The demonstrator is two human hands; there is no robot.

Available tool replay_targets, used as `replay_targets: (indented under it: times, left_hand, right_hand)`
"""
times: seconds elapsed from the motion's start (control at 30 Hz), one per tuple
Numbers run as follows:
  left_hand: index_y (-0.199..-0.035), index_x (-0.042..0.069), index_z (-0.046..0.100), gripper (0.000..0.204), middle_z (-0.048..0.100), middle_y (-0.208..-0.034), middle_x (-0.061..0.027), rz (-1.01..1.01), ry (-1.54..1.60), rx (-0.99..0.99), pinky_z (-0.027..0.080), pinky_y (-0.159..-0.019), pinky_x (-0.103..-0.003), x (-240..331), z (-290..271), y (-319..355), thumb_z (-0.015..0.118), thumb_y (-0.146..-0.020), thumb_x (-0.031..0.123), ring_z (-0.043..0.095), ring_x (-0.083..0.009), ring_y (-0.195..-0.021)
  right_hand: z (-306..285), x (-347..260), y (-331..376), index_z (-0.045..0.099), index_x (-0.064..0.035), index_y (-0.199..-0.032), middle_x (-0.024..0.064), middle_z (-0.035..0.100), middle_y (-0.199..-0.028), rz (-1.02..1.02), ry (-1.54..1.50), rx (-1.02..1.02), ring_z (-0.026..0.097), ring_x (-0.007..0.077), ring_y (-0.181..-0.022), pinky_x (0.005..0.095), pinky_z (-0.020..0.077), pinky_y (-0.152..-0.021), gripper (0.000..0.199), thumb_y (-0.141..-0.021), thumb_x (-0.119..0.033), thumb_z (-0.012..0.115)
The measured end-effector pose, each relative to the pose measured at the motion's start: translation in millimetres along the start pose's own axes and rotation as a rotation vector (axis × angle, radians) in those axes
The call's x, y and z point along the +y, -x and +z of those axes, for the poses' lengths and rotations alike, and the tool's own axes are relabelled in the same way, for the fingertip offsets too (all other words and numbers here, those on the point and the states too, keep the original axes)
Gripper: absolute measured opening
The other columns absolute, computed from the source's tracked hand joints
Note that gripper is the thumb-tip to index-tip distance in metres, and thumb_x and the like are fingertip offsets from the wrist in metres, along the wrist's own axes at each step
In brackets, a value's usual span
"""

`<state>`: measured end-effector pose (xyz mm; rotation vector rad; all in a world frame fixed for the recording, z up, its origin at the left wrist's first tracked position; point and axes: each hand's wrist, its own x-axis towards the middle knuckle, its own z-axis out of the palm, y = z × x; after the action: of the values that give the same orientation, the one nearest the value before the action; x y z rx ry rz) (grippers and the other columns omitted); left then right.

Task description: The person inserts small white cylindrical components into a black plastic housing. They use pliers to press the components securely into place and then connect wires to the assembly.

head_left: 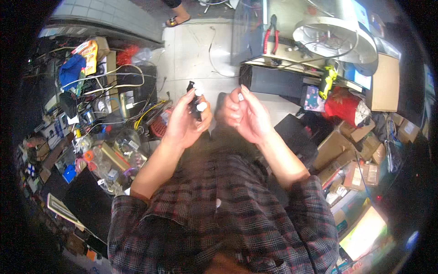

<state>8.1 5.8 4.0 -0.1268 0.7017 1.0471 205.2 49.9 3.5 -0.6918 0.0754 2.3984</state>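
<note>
My left hand (182, 123) is closed around a narrow black piece (193, 102) with white rounded parts along it. One white part (198, 88) sits near its top and another beside my fingers. What kind of thing it is I cannot make out. Opposite it, a short gap away, my right hand (251, 119) has its fingers curled in. A small white piece (241, 97) shows between its thumb and fingertips. Both hands are held up in front of my body, over the floor.
Red-handled pliers (272, 36) and a round white lamp-like housing (326, 39) lie on the bench at the far right. Below are a yellow-green tool (327, 82) and cardboard boxes (335, 148). Cables (132, 75) and clutter fill the left. A person's foot (178, 20) shows far off.
</note>
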Motion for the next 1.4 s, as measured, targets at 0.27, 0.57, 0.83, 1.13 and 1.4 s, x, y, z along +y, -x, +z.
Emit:
replay_targets:
  times: [0.27, 0.57, 0.83, 1.13, 1.4]
  left_hand:
    - [-0.090, 0.009, 0.051, 0.044, 0.049, -0.071, -0.0070, -0.023, -0.052, 0.060, 0.034, -0.046, -0.026, -8, -3, -1, 0.036, -0.110, 0.045, 0.047, -0.0168, -0.057]
    - [-0.089, 0.008, 0.051, 0.045, 0.047, -0.070, -0.0066, -0.062, -0.088, -0.037, 0.034, -0.048, -0.027, -18, 4, -21, 0.035, -0.110, 0.045, 0.045, -0.0174, -0.058]
    - [-0.085, 0.008, 0.051, 0.047, 0.048, -0.073, -0.0067, -0.095, -0.009, -0.133, 0.036, -0.055, -0.027, -28, 8, -34, 0.034, -0.110, 0.044, 0.046, -0.0194, -0.066]
    - [-0.082, 0.008, 0.053, 0.048, 0.055, -0.084, -0.0093, -0.114, 0.059, -0.240, 0.043, -0.065, -0.032, -27, 8, -38, 0.037, -0.108, 0.045, 0.052, -0.0232, -0.077]
    - [-0.091, 0.002, 0.066, 0.051, 0.057, -0.136, -0.0316, -0.083, 0.282, -0.290, 0.048, -0.108, -0.049, -19, 20, -44, 0.038, -0.108, 0.040, 0.053, -0.0456, -0.133]
  right_hand:
    - [-69, -62, 2, 0.060, -0.0038, -0.123, 0.0031, 0.062, -0.094, -0.336, 0.177, 0.189, 0.058, 0.0133, -0.080, 0.0256, 0.0512, -0.071, 0.024, -0.103, -0.017, 0.059]
    - [-60, -62, 9, 0.059, -0.0029, -0.127, 0.0067, 0.064, -0.097, -0.302, -0.071, -0.045, 0.060, 0.0173, -0.084, 0.0301, 0.0531, -0.075, 0.027, -0.105, -0.019, 0.054]
    - [-55, -57, 14, 0.057, -0.0052, -0.112, 0.0028, 0.053, -0.087, -0.252, -0.135, -0.141, 0.049, 0.0140, -0.077, 0.0277, 0.0435, -0.066, 0.018, -0.106, -0.021, 0.052]
    - [-42, -54, 16, 0.056, -0.0038, -0.119, 0.0044, 0.053, -0.091, -0.272, -0.042, -0.145, 0.047, 0.0135, -0.077, 0.0257, 0.0412, -0.065, 0.021, -0.107, -0.021, 0.051]
    - [-44, -49, 15, 0.057, -0.0029, -0.119, 0.0064, 0.056, -0.092, -0.250, -0.004, -0.127, 0.051, 0.0166, -0.079, 0.0292, 0.0438, -0.068, 0.022, -0.106, -0.020, 0.053]
